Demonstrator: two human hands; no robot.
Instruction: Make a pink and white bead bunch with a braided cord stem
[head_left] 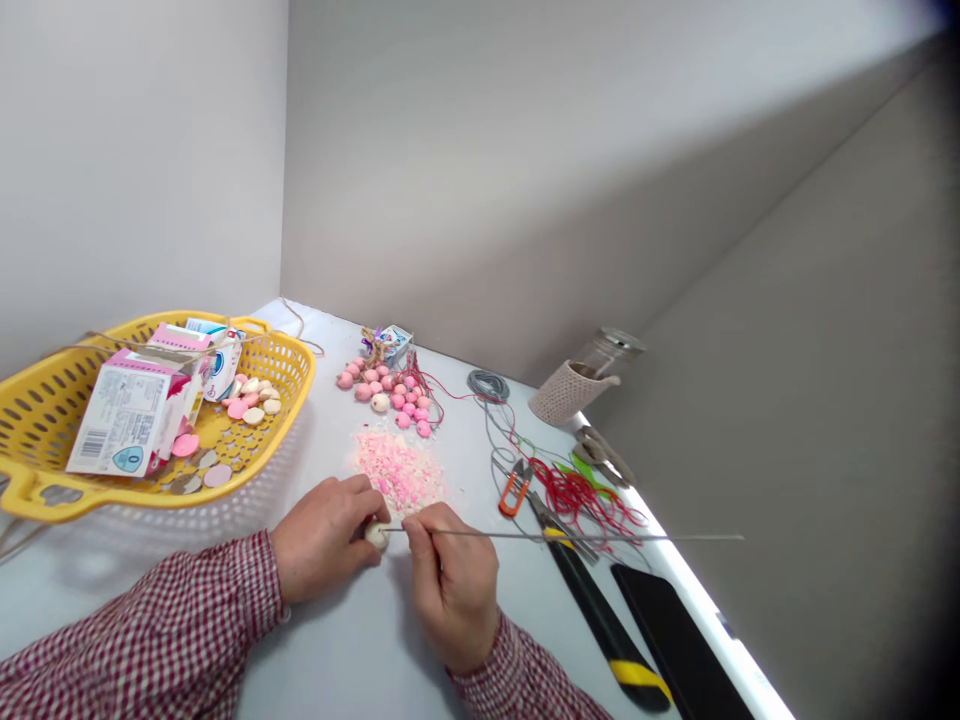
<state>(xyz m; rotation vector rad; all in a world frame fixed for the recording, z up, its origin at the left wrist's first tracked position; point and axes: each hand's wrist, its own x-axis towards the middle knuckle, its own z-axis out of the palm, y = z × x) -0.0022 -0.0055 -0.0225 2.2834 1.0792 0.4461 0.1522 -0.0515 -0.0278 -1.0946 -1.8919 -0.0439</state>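
On a pale, smooth tabletop (pixel 337 655), just in front of a loose heap of pink and cream crumbs (pixel 397 470), a small, round, cream-white ball (pixel 377 536) is pinched between the left hand's (pixel 326 538) thumb and fingers. The right hand (pixel 456 585) grips a long, thin, grey metal-looking rod (pixel 615 538) near its tip, which meets the ball. The ball looks light, firm and perhaps crumbly, best held by its sides; the rod seems stiff but slim. Fingers hide part of the ball; whether the tip has entered is unclear.
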